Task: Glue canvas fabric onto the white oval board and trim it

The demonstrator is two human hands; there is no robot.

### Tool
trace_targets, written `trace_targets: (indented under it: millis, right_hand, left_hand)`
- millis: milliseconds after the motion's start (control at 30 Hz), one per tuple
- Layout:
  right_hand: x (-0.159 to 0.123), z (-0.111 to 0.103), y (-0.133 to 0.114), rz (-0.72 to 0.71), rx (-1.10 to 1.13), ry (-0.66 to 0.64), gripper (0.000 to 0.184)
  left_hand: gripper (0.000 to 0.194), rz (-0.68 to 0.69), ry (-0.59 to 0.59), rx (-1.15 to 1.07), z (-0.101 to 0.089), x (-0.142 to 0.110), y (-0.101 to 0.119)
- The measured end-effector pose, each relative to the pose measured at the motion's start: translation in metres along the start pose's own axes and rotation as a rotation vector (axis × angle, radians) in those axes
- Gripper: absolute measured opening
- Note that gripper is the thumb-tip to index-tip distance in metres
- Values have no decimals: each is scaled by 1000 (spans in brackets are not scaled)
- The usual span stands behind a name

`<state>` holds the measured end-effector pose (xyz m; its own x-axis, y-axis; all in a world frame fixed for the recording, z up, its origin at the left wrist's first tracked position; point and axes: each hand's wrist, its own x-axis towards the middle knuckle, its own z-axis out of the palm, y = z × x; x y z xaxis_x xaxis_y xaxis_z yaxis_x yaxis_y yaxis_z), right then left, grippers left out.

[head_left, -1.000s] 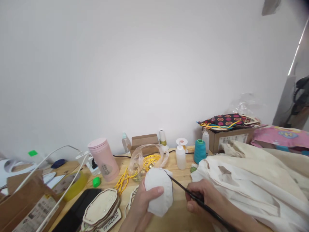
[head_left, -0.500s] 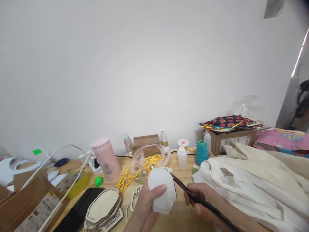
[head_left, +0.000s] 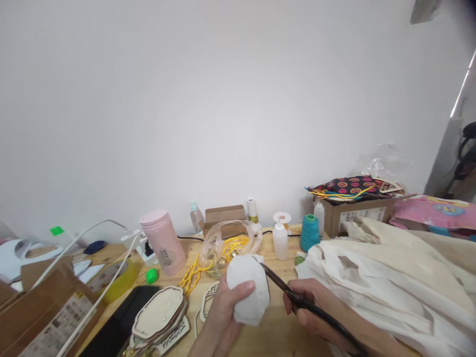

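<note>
My left hand [head_left: 223, 317] is closed around a white fabric-covered piece [head_left: 248, 287], held upright over the wooden table [head_left: 277, 337]. My right hand [head_left: 316, 310] pinches a thin dark brush [head_left: 293, 295], its tip touching the upper right edge of the white piece. A stack of cut wooden plaques [head_left: 158, 317] lies just left of my left hand.
A pink tumbler [head_left: 162, 242], a clear bag of yellow cord [head_left: 223, 248], a white squeeze bottle [head_left: 280, 240] and a teal thread cone [head_left: 309, 232] stand behind. Cream cloth [head_left: 386, 282] covers the right side. Cardboard boxes [head_left: 357, 210], cables and a black phone [head_left: 122, 317] sit around.
The view has shifted slightly. Both hands stay together, and the brush tip has moved a little along the top right edge of the white piece.
</note>
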<state>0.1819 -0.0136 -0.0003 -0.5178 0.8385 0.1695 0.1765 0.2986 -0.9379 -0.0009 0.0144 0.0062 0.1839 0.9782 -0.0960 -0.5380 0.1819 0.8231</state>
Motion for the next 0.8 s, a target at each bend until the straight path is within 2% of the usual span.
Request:
trace_targets:
  millis: [100,267,567,800]
  right_hand:
    - [0,1,2,21,-6,27,34]
    - [-1,2,-2,-18,-28,49,32]
    - [2,1,-7,-9,-55,50,38]
    - [3,2,-4,4,-62,85,42]
  left_hand:
    - [56,12,12,3,1,0,1]
    - [55,2,-49,10,1,0,-1]
    - [36,-36,-94,49,1,1,-5]
    - [41,-4,-43,77,5,-1,-5]
